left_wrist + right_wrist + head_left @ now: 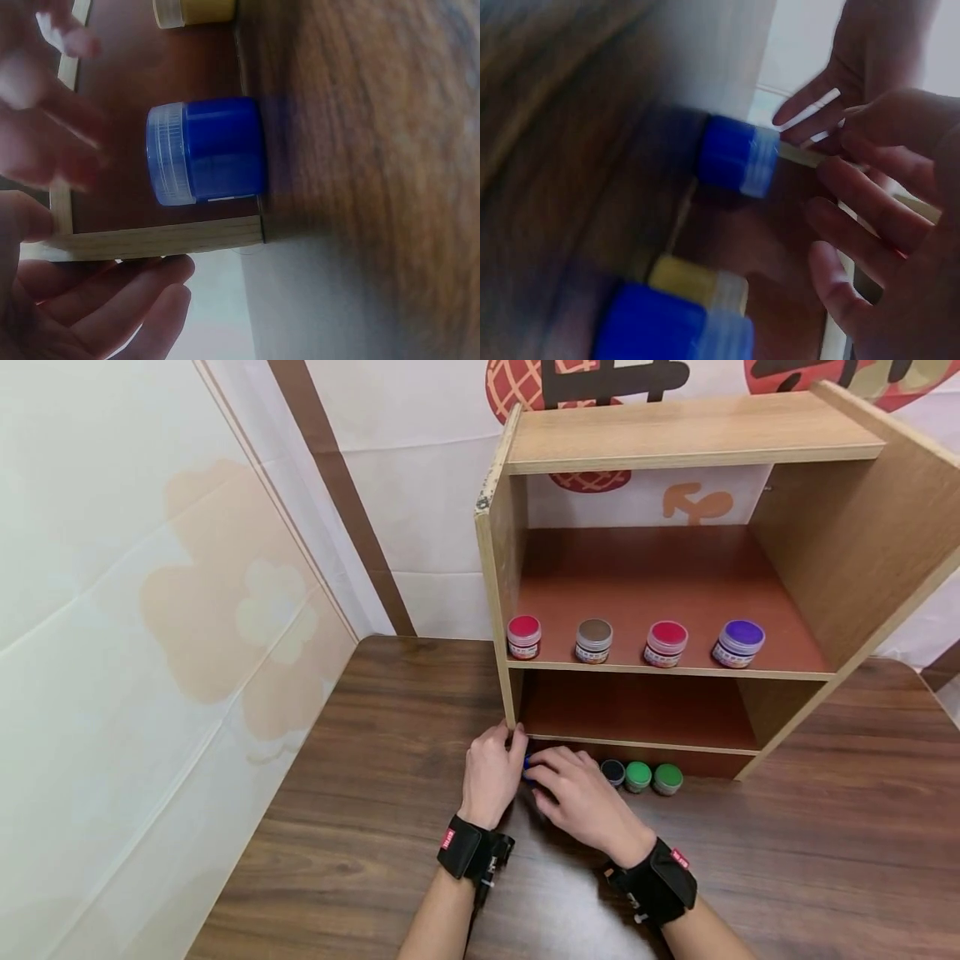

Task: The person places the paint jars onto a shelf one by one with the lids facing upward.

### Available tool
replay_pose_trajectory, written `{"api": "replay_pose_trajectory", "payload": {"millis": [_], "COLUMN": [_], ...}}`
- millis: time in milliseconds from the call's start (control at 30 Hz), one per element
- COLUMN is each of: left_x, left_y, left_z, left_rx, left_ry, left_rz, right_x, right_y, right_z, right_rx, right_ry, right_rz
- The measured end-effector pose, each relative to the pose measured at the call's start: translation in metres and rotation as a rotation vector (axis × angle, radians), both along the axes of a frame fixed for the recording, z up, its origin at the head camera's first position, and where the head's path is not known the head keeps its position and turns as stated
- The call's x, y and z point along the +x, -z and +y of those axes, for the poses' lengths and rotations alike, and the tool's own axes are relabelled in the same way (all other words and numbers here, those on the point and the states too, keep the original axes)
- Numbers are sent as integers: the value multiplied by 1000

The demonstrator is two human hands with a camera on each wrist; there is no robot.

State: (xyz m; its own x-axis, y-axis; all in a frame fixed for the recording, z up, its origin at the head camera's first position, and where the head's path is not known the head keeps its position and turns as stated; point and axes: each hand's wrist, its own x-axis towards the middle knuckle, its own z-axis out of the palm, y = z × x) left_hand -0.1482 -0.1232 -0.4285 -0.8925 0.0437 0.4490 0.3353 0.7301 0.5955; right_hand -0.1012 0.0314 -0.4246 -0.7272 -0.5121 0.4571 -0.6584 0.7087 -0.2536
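Note:
My left hand (491, 777) grips the lower front corner of the wooden shelf unit's left side panel (157, 238), thumb on the inner side and fingers outside. Beside that corner a blue paint jar (225, 150) with a clear lid stands on the table against the base. My right hand (581, 797) hovers over the row of jars, fingers loosely bent and apart from the blue jar in the right wrist view. A yellow jar (682, 276) and another blue jar (652, 326) stand farther along; the right hand hides most of this stretch in the head view.
A dark jar (612, 772), a light green jar (637, 776) and a darker green jar (667, 779) continue the row. On the middle board stand a pinkish-red jar (523, 637), a brown jar (594, 641), a red jar (665, 644) and a purple jar (738, 644).

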Motion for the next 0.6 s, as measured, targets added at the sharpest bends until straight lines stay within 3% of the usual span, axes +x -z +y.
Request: {"api": "replay_pose_trajectory", "payload": {"millis": [200,467,600], "left_x": [1,1,0], "left_y": [0,1,1], "left_z": [-2,-2,0], "left_rx": [13,24,26], "left_ry": [2,3,13], "left_rz": [-5,-32,-29], "right_x": [1,-1,-1], "right_y": [8,9,8], "right_z": [-6,-10,-8], "right_rx": [85,184,182], "right_ry": [-52,-42,-31], "right_rz": [-33,-62,-61]}}
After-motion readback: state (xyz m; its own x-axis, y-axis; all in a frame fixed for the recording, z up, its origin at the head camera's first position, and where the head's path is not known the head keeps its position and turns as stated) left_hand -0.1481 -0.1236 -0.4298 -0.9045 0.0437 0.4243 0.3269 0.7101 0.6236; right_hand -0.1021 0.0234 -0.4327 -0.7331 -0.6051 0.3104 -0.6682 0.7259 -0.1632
